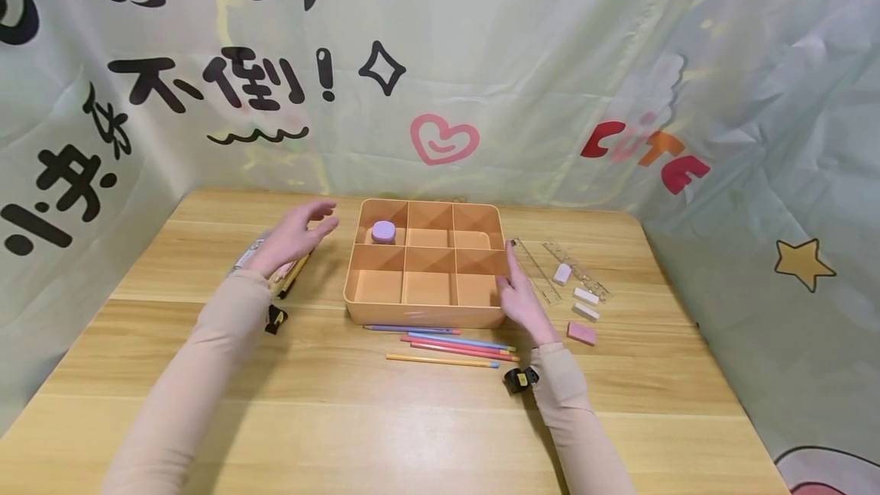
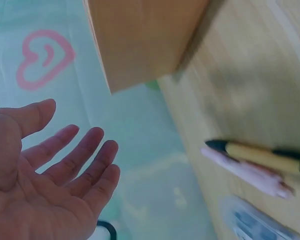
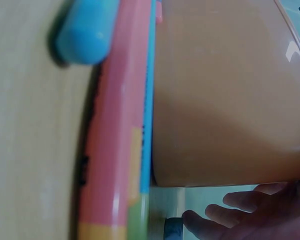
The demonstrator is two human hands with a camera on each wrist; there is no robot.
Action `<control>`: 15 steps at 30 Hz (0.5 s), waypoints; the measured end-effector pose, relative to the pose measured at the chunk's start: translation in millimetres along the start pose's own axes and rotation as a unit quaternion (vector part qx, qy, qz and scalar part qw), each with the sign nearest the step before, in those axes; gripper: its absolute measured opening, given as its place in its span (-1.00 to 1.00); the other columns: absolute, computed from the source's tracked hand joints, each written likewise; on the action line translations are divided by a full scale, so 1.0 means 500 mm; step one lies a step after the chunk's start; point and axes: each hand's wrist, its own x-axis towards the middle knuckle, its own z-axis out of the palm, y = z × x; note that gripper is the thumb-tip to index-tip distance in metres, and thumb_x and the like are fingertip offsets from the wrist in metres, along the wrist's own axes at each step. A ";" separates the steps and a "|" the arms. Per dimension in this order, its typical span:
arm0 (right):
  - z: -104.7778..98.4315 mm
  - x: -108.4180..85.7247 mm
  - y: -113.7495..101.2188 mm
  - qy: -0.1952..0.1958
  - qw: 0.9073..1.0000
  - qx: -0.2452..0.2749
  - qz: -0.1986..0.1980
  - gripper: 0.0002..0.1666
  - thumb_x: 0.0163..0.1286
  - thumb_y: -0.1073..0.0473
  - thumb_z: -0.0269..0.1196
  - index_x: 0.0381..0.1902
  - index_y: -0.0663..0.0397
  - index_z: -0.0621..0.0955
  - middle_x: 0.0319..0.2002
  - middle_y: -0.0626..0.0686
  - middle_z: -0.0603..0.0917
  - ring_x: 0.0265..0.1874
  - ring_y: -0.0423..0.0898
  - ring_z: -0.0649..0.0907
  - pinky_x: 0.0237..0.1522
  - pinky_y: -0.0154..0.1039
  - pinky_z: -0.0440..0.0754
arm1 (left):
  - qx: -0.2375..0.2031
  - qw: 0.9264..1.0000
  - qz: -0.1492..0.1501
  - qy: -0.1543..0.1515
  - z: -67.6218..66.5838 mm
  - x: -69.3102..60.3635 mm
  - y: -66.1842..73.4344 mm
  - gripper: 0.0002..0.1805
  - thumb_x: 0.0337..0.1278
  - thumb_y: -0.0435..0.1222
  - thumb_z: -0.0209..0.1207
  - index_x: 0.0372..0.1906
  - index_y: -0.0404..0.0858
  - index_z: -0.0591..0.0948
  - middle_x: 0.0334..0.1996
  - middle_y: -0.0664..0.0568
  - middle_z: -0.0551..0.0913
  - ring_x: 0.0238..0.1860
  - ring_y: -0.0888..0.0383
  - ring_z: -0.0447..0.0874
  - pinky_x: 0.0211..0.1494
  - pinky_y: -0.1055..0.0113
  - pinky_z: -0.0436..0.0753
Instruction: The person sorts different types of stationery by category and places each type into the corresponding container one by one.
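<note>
On the counter [image 1: 330, 426], the divided box [image 1: 426, 315] sits centrally, a purple round item [image 1: 383, 232] in its far-left compartment. The right hand [image 1: 520, 299] lies, fingers extended, at its right wall; the left hand [image 1: 294, 237], fingers loose and holding nothing, hangs apart on the left. A one-sided push could swivel it or roll the pencils [image 1: 461, 351] at its near side; rulers [image 1: 535, 271] and erasers [image 1: 581, 333] block the right, pens [image 2: 262, 156] the left

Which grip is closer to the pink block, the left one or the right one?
Right. The right grip is at the orange box's right side, just left of the pink block; the left grip is farther off, beyond the box's left side.
</note>
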 end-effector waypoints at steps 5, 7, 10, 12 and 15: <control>0.000 -0.001 -0.001 0.000 1.000 0.002 0.000 -0.17 0.54 0.37 -0.16 0.62 0.19 -0.24 0.59 0.39 -0.06 0.29 0.32 0.38 0.48 0.19 0.24 | -0.008 0.999 -0.037 0.002 -0.020 -0.026 -0.029 -0.47 0.56 -0.21 -0.04 0.41 -0.47 0.35 0.28 -0.46 0.48 0.30 -0.38 0.47 0.41 -0.22 0.43; 0.000 -0.001 -0.001 0.000 1.000 0.000 -0.002 -0.17 0.53 0.38 -0.16 0.62 0.20 -0.24 0.59 0.40 -0.06 0.29 0.33 0.38 0.50 0.18 0.23 | -0.008 0.999 -0.050 0.004 -0.025 -0.036 -0.038 -0.49 0.55 -0.21 -0.03 0.38 -0.48 0.38 0.26 -0.46 0.50 0.27 -0.36 0.51 0.38 -0.20 0.47; 0.000 -0.001 0.000 0.002 1.000 0.001 -0.004 -0.17 0.53 0.38 -0.16 0.62 0.21 -0.24 0.59 0.40 -0.06 0.36 0.32 0.36 0.56 0.18 0.16 | -0.007 0.998 -0.062 0.010 -0.029 -0.049 -0.049 -0.52 0.51 -0.25 0.03 0.32 -0.51 0.43 0.20 -0.48 0.55 0.20 -0.35 0.57 0.32 -0.18 0.53; 0.000 -0.001 -0.001 0.003 1.000 0.003 -0.004 -0.17 0.53 0.39 -0.16 0.62 0.21 -0.23 0.59 0.40 -0.06 0.42 0.30 0.30 0.59 0.19 0.10 | -0.001 0.998 -0.064 0.013 -0.030 -0.057 -0.057 -0.54 0.48 -0.27 0.07 0.27 -0.53 0.47 0.13 -0.48 0.60 0.14 -0.35 0.61 0.26 -0.17 0.58; 0.000 -0.001 -0.002 0.006 1.000 0.003 -0.010 -0.17 0.51 0.40 -0.15 0.61 0.25 -0.22 0.57 0.43 -0.04 0.38 0.33 0.33 0.56 0.20 0.16 | 0.008 0.998 -0.062 0.013 -0.031 -0.066 -0.068 -0.57 0.42 -0.32 0.12 0.20 -0.57 0.51 0.01 -0.47 0.66 0.06 -0.34 0.66 0.20 -0.15 0.63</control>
